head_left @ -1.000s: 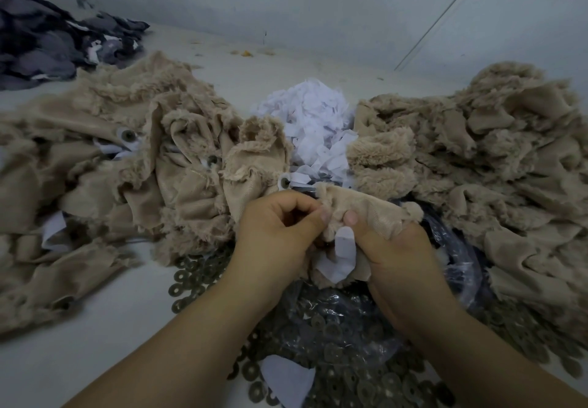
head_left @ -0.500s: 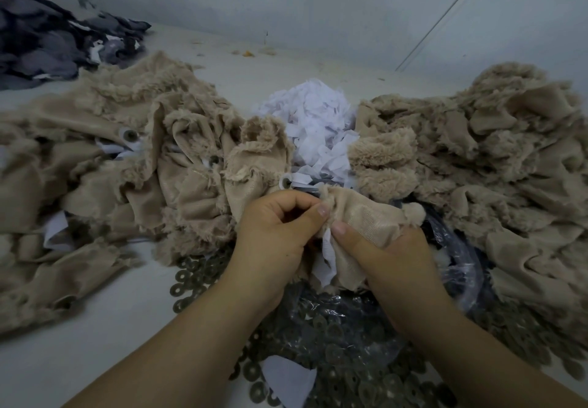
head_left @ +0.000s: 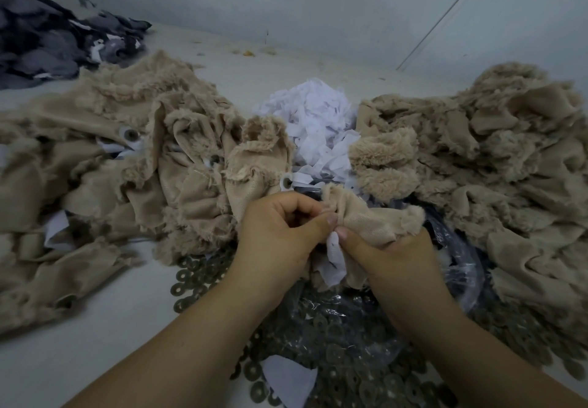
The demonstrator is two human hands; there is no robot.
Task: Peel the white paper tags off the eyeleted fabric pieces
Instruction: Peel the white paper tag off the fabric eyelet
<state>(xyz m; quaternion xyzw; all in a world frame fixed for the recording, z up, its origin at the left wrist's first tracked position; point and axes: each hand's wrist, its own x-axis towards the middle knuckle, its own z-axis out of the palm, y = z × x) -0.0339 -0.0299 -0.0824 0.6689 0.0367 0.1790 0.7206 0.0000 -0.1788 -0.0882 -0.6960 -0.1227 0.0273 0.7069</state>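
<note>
Tan fabric piece (head_left: 369, 220) bunched between both hands, draped over right hand (head_left: 394, 258); white paper tag (head_left: 334, 256) hangs just below thumbs; left hand (head_left: 276, 232) curled, thumb pinching fabric edge; right thumb presses tag top, fingers hidden under fabric.

two hands (head_left: 280, 232) (head_left: 391, 258), two tan fabric heaps (head_left: 127, 166) (head_left: 477, 159), one white tag pile (head_left: 315, 121), one dark fabric heap (head_left: 54, 42)
</note>
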